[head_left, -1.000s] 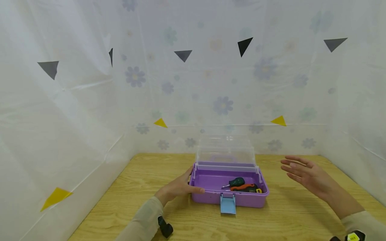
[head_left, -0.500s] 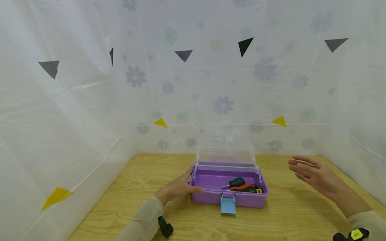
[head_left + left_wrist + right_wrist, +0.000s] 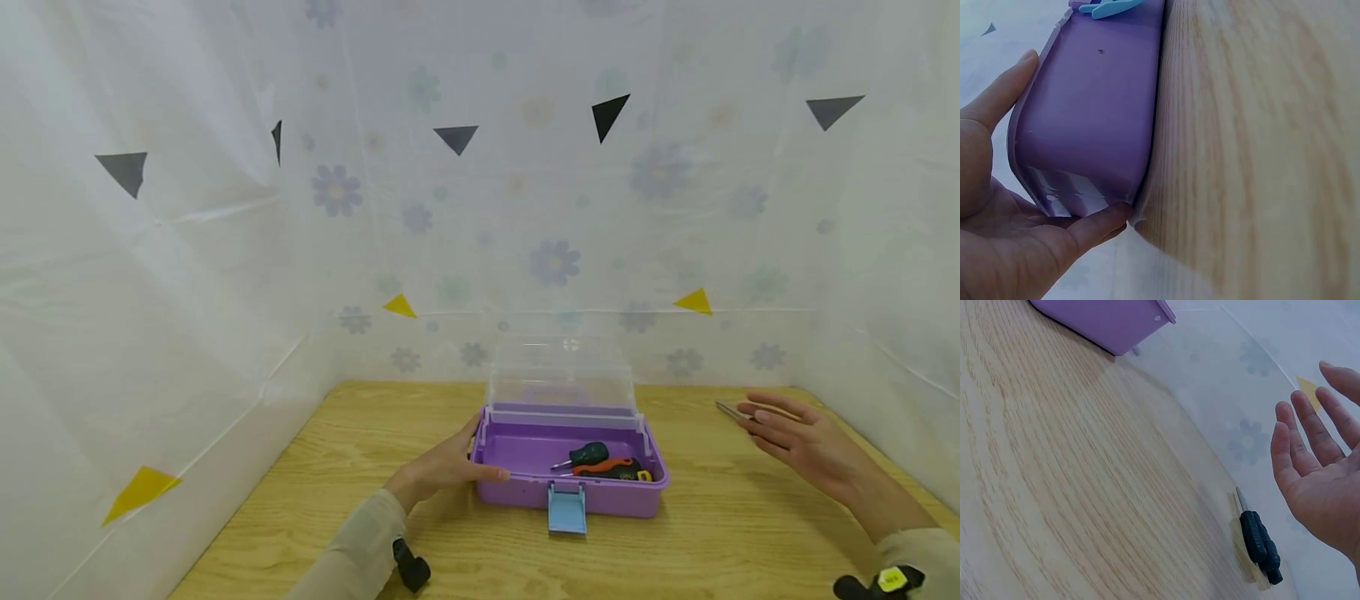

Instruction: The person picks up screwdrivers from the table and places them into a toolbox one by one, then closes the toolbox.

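A purple toolbox (image 3: 517, 495) stands on the table with its clear lid (image 3: 562, 371) tipped back and its blue latch (image 3: 567, 508) hanging down in front. My left hand (image 3: 442, 468) grips the left end, the thumb over the front rim and the fingers along the end wall, as the left wrist view shows too. Inside the box lie a dark green-handled screwdriver (image 3: 590, 453) and an orange-and-black handle (image 3: 615, 468). My right hand (image 3: 802, 442) hovers to the right with fingers extended, holding nothing. Near it lies a black-handled tool (image 3: 1260, 547) with a slim metal tip, mostly hidden by the hand in the head view.
Behind the wooden table (image 3: 720, 533) hangs a white flowered sheet (image 3: 555, 208), with further white sheeting (image 3: 150, 333) at the sides. Grey, black and yellow triangles are stuck on it. The toolbox's right end (image 3: 1116, 325) shows at the top of the right wrist view.
My right hand has moved to the right, away from the toolbox, and the slim metal tip now shows beyond its fingers. The left hand and the toolbox have stayed put.
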Available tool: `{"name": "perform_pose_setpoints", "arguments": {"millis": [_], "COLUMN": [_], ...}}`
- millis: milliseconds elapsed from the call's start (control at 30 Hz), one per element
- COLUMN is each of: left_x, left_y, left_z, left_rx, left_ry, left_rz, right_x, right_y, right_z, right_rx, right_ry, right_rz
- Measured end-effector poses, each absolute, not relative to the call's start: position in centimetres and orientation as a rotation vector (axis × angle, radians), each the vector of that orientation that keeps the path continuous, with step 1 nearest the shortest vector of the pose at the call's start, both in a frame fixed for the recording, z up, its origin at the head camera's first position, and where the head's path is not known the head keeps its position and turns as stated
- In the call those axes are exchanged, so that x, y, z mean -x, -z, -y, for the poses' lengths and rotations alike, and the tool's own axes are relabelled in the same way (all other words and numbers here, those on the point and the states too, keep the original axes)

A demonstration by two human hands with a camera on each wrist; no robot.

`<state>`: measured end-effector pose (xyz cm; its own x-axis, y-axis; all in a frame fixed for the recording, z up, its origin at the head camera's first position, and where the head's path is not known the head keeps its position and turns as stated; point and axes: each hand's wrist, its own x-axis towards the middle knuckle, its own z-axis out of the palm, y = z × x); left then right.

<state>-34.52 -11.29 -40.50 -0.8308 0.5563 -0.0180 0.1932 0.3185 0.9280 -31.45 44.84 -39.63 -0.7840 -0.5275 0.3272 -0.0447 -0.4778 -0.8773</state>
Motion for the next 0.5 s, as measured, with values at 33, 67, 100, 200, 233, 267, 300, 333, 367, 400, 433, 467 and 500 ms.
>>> {"name": "perform_pose_setpoints", "arguments": {"millis": [33, 67, 100, 200, 233, 267, 300, 333, 367, 400, 433, 467, 500], "left_x": [34.5, 34.6, 34.6, 34.5, 34.5, 34.5, 34.5, 34.5, 34.5, 34.4, 34.4, 34.3, 34.3], "left_y": [40.5, 40.5, 40.5, 40.5, 40.5, 40.5, 40.4, 40.5, 40.5, 40.4, 40.4, 40.4, 40.4], "left_z": [11.3, 11.3, 11.3, 11.3, 11.3, 11.3, 11.3, 11.3, 11.3, 11.3, 11.3, 11.3, 11.3], "left_rx": [-0.675, -0.680, -0.683, -0.691, -0.692, -0.691, -0.691, -0.689, -0.688, -0.688, -0.691, -0.690, -0.691], "left_ry": [-1.518, -1.518, -1.517, -1.519, -1.520, -1.522, -1.522, -1.522, -1.519, -1.516, -1.513, -1.508, -1.504], "left_rz": [-2.254, -2.255, -2.257, -2.257, -2.254, -2.252, -2.249, -2.248, -2.250, -2.253, -2.258, -2.265, -2.271], "right_x": [31.5, 31.5, 31.5, 31.5, 31.5, 31.5, 31.5, 31.5, 31.5, 31.5, 31.5, 31.5, 31.5], "right_y": [39.7, 39.7, 39.7, 39.8, 39.9, 40.0, 40.1, 40.2, 40.4, 40.5, 40.5, 40.6, 40.7], "right_z": [-44.9, -45.0, -45.2, -45.5, -45.6, -45.7, -45.9, -46.0, -46.1, -46.2, -46.4, -46.5, -46.6], "right_rx": [0.832, 0.828, 0.824, 0.833, 0.847, 0.858, 0.861, 0.866, 0.871, 0.866, 0.856, 0.841, 0.831], "right_ry": [2.328, 2.330, 2.332, 2.332, 2.330, 2.328, 2.329, 2.330, 2.330, 2.333, 2.337, 2.342, 2.347], "right_rz": [-1.412, -1.419, -1.429, -1.458, -1.463, -1.465, -1.471, -1.479, -1.487, -1.511, -1.544, -1.575, -1.608]}}
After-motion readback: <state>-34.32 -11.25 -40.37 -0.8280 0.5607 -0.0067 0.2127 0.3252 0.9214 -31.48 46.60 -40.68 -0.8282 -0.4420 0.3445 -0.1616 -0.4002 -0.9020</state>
